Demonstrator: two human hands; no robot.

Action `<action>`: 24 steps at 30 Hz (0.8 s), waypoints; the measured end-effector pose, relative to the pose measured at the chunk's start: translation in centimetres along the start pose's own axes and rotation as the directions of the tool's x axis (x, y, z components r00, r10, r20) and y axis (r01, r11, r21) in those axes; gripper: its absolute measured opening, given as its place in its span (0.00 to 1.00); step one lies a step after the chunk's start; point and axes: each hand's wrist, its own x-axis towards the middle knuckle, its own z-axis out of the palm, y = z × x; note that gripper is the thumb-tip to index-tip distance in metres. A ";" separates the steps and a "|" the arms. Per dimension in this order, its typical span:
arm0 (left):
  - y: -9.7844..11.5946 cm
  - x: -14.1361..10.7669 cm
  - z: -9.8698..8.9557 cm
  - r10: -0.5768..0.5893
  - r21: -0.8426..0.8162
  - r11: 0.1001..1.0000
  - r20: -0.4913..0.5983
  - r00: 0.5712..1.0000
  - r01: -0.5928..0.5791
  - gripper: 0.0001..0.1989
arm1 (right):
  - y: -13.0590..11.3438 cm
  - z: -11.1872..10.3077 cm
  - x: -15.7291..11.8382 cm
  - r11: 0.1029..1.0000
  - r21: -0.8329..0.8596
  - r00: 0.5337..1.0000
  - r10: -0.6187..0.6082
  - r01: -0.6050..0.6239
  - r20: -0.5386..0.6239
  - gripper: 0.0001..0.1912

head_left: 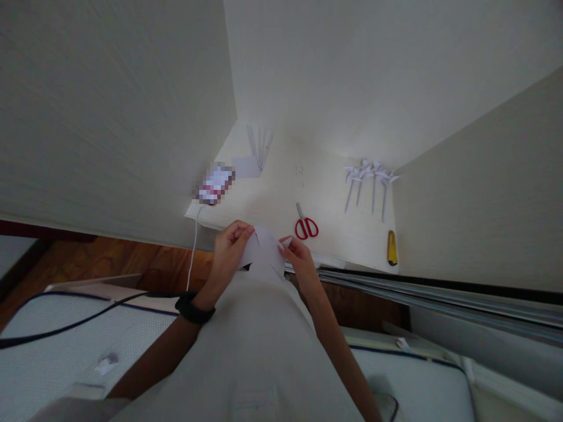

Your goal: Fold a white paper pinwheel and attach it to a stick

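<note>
A white sheet of paper (265, 249) with slits cut in from its corners is held up close to my body, at the table's front edge. My left hand (233, 246) pinches it by the upper left, thumb on top. On the other side my right hand (297, 257) pinches a corner, which is bent up between thumb and fingers. Just beyond my right hand, red-handled scissors (305, 226) lie on the white tabletop (272, 196), blades pointing away from me.
At the back right lie several paper pinwheels (373, 171) on sticks. Back left are several thin sticks (260, 146), a white paper square (245, 166) and a blurred-out phone (215, 184) with a white cable (193, 246). A yellow-and-black cutter-like object (392, 248) lies at the right edge. Walls enclose the table.
</note>
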 end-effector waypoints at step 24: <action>1.0 2.9 -11.7 -0.157 -0.219 0.960 0.095 0.983 0.174 0.20 | -0.4 13.2 5.9 0.976 -0.155 0.987 -0.148 0.156 0.063 0.10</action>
